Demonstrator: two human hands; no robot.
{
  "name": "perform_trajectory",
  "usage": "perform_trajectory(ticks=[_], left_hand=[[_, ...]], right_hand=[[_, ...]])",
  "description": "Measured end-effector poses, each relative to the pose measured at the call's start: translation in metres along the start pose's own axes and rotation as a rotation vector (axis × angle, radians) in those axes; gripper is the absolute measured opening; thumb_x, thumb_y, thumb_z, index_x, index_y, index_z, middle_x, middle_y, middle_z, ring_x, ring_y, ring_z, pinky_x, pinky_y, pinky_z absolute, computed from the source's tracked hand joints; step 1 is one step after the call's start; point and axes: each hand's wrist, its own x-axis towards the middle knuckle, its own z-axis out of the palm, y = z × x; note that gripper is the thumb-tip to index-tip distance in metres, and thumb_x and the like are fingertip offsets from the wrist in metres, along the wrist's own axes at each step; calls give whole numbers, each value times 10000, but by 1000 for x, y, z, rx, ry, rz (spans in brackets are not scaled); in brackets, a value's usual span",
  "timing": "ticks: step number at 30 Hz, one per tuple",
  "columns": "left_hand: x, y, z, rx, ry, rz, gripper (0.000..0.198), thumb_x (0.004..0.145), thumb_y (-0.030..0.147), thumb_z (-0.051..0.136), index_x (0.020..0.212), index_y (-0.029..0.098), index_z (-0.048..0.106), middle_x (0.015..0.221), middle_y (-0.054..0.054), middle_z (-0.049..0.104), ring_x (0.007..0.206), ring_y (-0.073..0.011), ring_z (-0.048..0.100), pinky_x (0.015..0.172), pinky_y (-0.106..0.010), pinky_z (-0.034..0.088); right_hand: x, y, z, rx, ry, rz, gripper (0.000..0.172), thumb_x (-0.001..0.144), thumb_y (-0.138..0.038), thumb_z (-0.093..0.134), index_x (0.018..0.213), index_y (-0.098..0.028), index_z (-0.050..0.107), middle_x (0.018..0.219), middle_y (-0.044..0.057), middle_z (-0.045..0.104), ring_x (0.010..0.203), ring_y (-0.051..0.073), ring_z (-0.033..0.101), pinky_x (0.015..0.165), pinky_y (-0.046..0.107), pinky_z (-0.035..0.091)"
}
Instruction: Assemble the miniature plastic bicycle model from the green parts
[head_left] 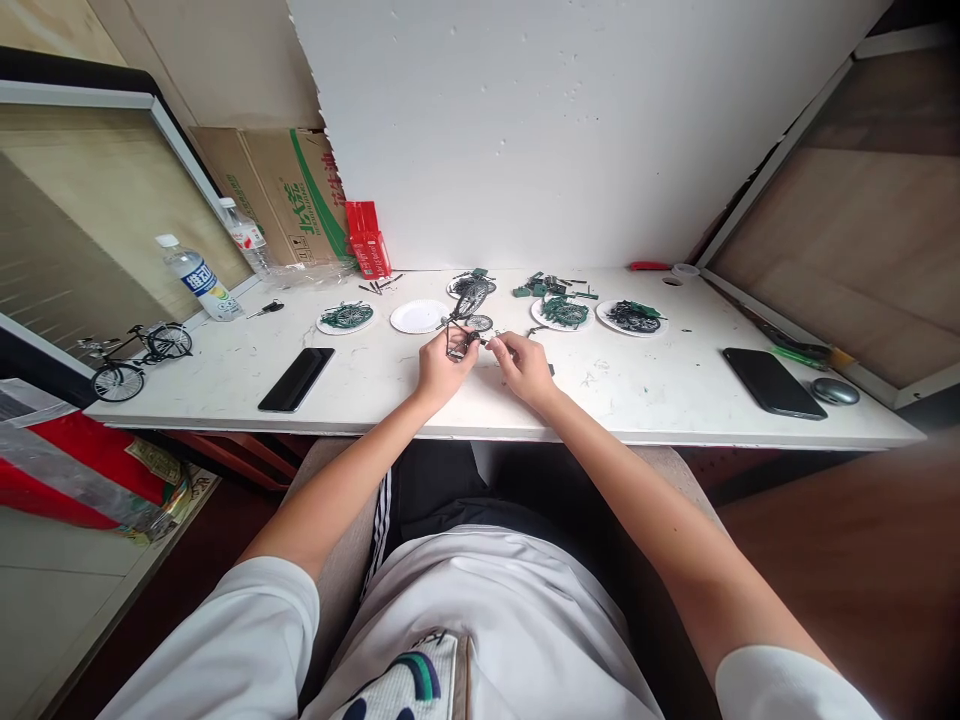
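Observation:
My left hand (441, 366) is closed on the frame of a small, partly built model bicycle (463, 318), which stands over the white table (375, 395) with a wheel raised behind it. From the right, my right hand (523, 364) pinches a tiny part against the model; the part is too small to name. Both hands meet at the table's middle, near its front edge.
White paper plates lie behind the hands: one empty (418, 316), others with green and black parts (346, 317) (632, 317). Two black phones (297, 379) (773, 382), a finished model bicycle (135, 358), water bottles (199, 278), a red box (367, 240) and a mouse (835, 391) are around.

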Motion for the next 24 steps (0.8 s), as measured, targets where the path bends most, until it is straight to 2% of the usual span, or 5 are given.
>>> perform_trajectory(ticks=[5, 8, 14, 19, 24], left_hand=[[-2, 3, 0, 21, -25, 10, 264, 926, 336, 764, 1143, 186, 747, 1014, -97, 825, 856, -176, 782, 676, -232, 594], [-3, 5, 1, 35, -36, 48, 258, 922, 325, 766, 1132, 175, 754, 1012, -105, 830, 853, -186, 787, 692, -248, 614], [-4, 6, 1, 58, -73, 44, 242, 911, 294, 746, 1122, 177, 758, 1012, -101, 837, 860, -188, 793, 709, -253, 635], [-5, 6, 0, 98, -91, 72, 220, 904, 263, 751, 1108, 180, 763, 996, -93, 838, 845, -187, 785, 787, -285, 653], [-6, 6, 0, 106, -107, 83, 227, 903, 252, 752, 1117, 178, 767, 999, -94, 838, 855, -188, 790, 824, -294, 654]], right_hand=[[-1, 1, 2, 12, 44, -1, 600, 1099, -717, 369, 1024, -212, 684, 941, 89, 743, 752, 202, 596, 716, 337, 437], [-2, 0, 3, -33, 44, 46, 565, 1116, -675, 344, 1123, -213, 669, 919, 80, 730, 745, 212, 595, 741, 341, 437], [-2, -4, 4, -139, -83, 42, 504, 1096, -555, 458, 1356, -198, 702, 835, 62, 735, 719, 225, 617, 727, 329, 425], [-1, 0, 5, -137, -100, 43, 462, 1095, -451, 421, 1259, -202, 774, 897, 90, 783, 717, 219, 626, 715, 314, 409], [0, 2, 6, -151, -90, 51, 413, 1062, -401, 425, 1136, -202, 779, 819, 68, 748, 664, 208, 572, 695, 313, 395]])
